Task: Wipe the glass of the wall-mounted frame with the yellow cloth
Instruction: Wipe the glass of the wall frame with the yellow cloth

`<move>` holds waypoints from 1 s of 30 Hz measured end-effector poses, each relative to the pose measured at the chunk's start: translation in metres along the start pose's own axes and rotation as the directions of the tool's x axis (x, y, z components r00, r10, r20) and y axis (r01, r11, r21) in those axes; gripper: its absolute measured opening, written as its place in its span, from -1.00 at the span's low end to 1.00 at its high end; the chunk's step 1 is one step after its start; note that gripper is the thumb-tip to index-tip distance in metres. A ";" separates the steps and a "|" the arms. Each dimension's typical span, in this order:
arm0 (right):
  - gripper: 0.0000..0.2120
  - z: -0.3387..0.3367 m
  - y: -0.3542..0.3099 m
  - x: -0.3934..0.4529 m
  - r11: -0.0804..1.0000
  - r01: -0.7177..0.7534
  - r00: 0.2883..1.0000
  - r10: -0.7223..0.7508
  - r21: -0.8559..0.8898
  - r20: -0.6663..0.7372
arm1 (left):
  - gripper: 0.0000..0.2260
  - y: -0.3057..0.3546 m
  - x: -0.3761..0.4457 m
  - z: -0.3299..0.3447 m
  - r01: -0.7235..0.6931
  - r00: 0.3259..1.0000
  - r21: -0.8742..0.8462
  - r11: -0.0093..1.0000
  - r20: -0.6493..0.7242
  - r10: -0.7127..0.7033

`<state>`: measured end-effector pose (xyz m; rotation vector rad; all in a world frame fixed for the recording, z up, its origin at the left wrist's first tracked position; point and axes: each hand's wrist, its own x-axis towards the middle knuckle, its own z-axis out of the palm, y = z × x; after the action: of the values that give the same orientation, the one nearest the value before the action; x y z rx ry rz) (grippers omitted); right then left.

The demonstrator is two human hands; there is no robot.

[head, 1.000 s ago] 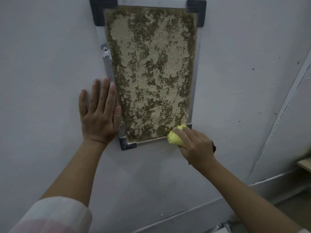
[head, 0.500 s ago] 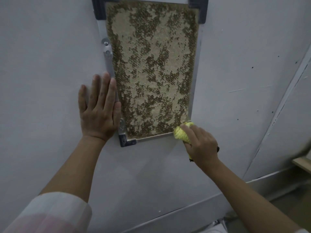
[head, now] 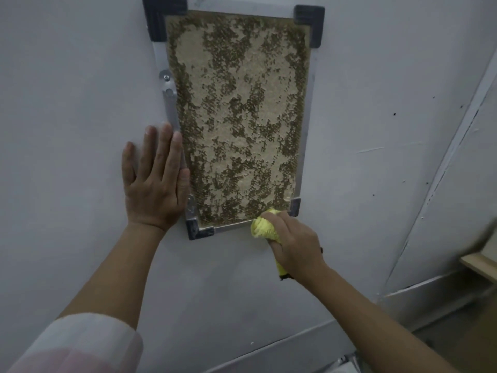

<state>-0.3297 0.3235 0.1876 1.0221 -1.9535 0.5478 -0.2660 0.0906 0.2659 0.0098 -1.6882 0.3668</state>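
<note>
The wall-mounted frame is a tall metal-edged rectangle with dark corner caps. Its glass covers a tan and brown mottled sheet. My right hand grips the bunched yellow cloth and holds it against the frame's bottom edge, just left of the lower right corner. A tail of the cloth hangs below my palm. My left hand lies flat on the wall with straight fingers, its thumb side touching the frame's left edge near the lower left corner.
The grey wall runs around the frame. A metal bracket with a screw sits on the frame's left side. A slanted white trim strip crosses the wall at right. A wooden shelf edge juts in at far right.
My right hand has slid the cloth slightly left along the frame's bottom edge, uncovering the lower right corner cap. My left hand has stayed flat beside the frame.
</note>
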 end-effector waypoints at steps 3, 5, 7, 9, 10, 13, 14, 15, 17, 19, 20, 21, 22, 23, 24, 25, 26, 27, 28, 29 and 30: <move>-0.55 -0.004 0.006 -0.001 0.998 0.063 0.997 -0.063 0.018 0.049 | -0.58 -0.001 0.001 0.000 -0.004 1.000 -0.003 1.000 -0.009 0.004; -0.66 -0.009 0.015 -0.006 0.994 0.110 0.993 -0.111 0.011 0.043 | -0.58 0.000 0.000 -0.001 0.000 1.000 -0.010 1.000 -0.020 0.000; -0.69 -0.014 0.022 -0.006 0.999 0.042 0.999 -0.042 0.014 -0.018 | -0.58 0.000 0.000 -0.002 -0.002 1.000 -0.010 1.000 -0.023 0.002; -0.68 -0.014 0.026 -0.004 0.999 -0.047 0.997 0.048 0.023 -0.054 | -0.58 0.001 0.002 -0.002 -0.006 1.000 -0.009 1.000 -0.018 0.005; -0.68 -0.012 0.025 -0.002 0.997 -0.067 0.997 0.068 0.032 -0.048 | -0.58 0.002 0.001 -0.002 -0.007 1.000 -0.006 1.000 -0.012 0.007; -0.65 -0.008 0.021 -0.001 0.996 -0.053 0.999 0.053 0.065 -0.005 | -0.57 0.000 0.001 -0.001 0.007 1.000 -0.008 1.000 -0.001 -0.007; -0.65 -0.009 0.021 -0.001 0.998 -0.026 1.000 0.026 0.058 0.003 | -0.57 -0.001 0.000 -0.001 0.009 1.000 -0.007 1.000 0.000 -0.009; -0.66 -0.010 0.023 0.000 0.999 -0.004 1.000 0.004 0.041 0.011 | -0.57 -0.001 -0.001 -0.001 0.009 1.000 -0.008 1.000 0.000 -0.009; -0.68 -0.015 0.030 0.001 1.000 -0.001 1.000 0.001 -0.004 -0.014 | -0.58 -0.001 -0.001 0.000 0.005 1.000 -0.013 1.000 -0.006 -0.005; -0.69 -0.019 0.036 0.004 0.998 -0.059 0.996 0.057 -0.037 -0.064 | -0.58 -0.001 0.000 0.000 0.004 1.000 -0.015 1.000 -0.006 -0.004; -0.69 -0.021 0.039 0.006 0.995 -0.087 0.993 0.083 -0.048 -0.083 | -0.58 -0.001 0.000 0.000 0.004 1.000 -0.014 1.000 -0.006 -0.004; -0.69 -0.022 0.040 0.008 0.993 -0.102 0.991 0.097 -0.057 -0.088 | -0.58 -0.001 0.000 0.000 0.004 1.000 -0.010 1.000 -0.005 -0.004; -0.68 -0.022 0.042 0.009 0.992 -0.108 0.991 0.102 -0.069 -0.084 | -0.58 -0.001 0.000 0.000 0.003 1.000 -0.006 1.000 -0.003 -0.003; -0.68 -0.022 0.043 0.009 0.990 -0.115 0.991 0.109 -0.083 -0.076 | -0.58 -0.002 0.000 0.000 0.003 1.000 -0.006 1.000 -0.001 -0.003; -0.69 -0.022 0.044 0.008 0.987 -0.132 0.990 0.126 -0.094 -0.070 | -0.58 -0.002 0.000 0.000 0.005 1.000 -0.008 1.000 0.000 -0.005; -0.70 -0.023 0.047 0.007 0.981 -0.166 0.985 0.161 -0.096 -0.065 | -0.58 -0.001 0.000 0.000 0.006 1.000 -0.012 1.000 0.002 -0.006; -0.70 -0.024 0.050 0.006 0.974 -0.210 0.977 0.205 -0.090 -0.059 | -0.58 -0.001 0.000 0.000 0.006 1.000 -0.015 1.000 0.002 -0.006; -0.71 -0.025 0.052 0.004 0.965 -0.251 0.968 0.248 -0.077 -0.050 | -0.58 -0.001 0.000 0.000 0.005 1.000 -0.015 1.000 0.000 -0.005; -0.72 -0.026 0.054 0.003 0.957 -0.282 0.959 0.279 -0.065 -0.045 | -0.58 0.000 0.000 0.000 0.005 1.000 -0.014 1.000 0.000 -0.005; -0.72 -0.026 0.056 0.001 0.952 -0.302 0.953 0.300 -0.054 -0.051 | -0.58 0.000 0.000 0.000 0.005 1.000 -0.014 1.000 -0.002 -0.005; -0.72 -0.027 0.057 0.001 0.948 -0.316 0.947 0.313 -0.043 -0.073 | -0.58 0.000 0.000 0.001 0.006 1.000 -0.015 1.000 -0.003 -0.007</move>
<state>-0.3636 0.3739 0.2035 0.6517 -2.0741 0.6902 -0.2665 0.0904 0.2661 0.0034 -1.6875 0.3489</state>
